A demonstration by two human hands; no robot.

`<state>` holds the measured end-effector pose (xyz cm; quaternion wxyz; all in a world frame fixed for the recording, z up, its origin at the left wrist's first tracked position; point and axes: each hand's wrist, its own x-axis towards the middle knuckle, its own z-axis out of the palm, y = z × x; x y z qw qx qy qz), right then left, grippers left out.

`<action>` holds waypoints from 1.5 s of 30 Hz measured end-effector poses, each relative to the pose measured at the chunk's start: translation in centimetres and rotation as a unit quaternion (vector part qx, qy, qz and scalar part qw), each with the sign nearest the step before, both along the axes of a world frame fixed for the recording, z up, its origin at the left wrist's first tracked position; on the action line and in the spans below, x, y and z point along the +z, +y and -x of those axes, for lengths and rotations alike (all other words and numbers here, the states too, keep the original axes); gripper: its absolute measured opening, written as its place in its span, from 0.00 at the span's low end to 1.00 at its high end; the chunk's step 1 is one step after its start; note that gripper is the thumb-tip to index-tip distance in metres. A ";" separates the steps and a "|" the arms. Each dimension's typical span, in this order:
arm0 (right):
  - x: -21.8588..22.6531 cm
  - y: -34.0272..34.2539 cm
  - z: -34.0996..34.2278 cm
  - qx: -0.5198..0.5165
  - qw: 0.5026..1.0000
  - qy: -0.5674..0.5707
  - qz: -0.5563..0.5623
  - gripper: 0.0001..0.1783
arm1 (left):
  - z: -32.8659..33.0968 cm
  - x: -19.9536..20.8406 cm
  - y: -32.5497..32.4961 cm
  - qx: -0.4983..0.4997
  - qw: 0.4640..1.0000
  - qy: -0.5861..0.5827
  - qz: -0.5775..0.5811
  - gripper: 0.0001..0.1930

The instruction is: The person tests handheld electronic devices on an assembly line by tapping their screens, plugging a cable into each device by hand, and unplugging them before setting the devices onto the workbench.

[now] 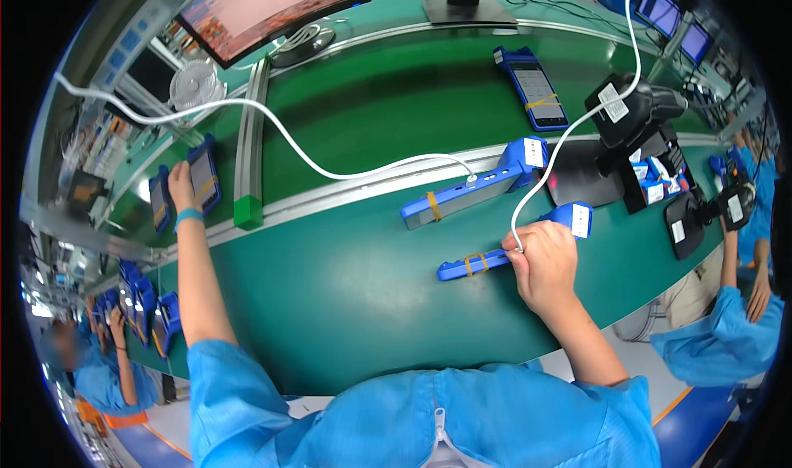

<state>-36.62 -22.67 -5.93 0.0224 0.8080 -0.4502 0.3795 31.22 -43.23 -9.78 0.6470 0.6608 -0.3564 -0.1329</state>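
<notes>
My right hand [544,262] is closed around the end of a white cable [516,221] at the upper edge of a blue handheld terminal [476,265]. This terminal has a rubber band round it and lies on the green bench; my fingers cover part of it. Just beyond, a second blue terminal [466,196] stands on its long side, with another white cable [346,175] plugged into its upper edge. My left hand [181,189] reaches far left, its fingers closed at the edge of a banded blue terminal [205,173]. Beside that hand is another terminal [160,197].
A further banded terminal [538,93] lies on the green belt behind a metal rail [330,189]. At right stand a black scanner on a stand [627,113] and a black bin [660,179] of small parts. Monitors [272,10] line the back. Co-workers sit at both sides.
</notes>
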 end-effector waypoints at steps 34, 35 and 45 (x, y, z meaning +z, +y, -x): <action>-0.2 5.2 12.8 -0.197 0.980 0.006 0.017 0.39 | 45.4 6.9 13.9 -0.452 0.728 -0.508 -0.085 0.19; -0.2 5.1 14.1 -0.215 0.977 -0.005 0.011 0.38 | 45.1 6.8 13.9 -0.459 0.726 -0.506 -0.078 0.19; -0.3 0.9 26.6 -0.242 0.967 0.050 0.061 0.34 | 44.5 8.4 22.1 -0.510 0.709 -0.486 -0.029 0.16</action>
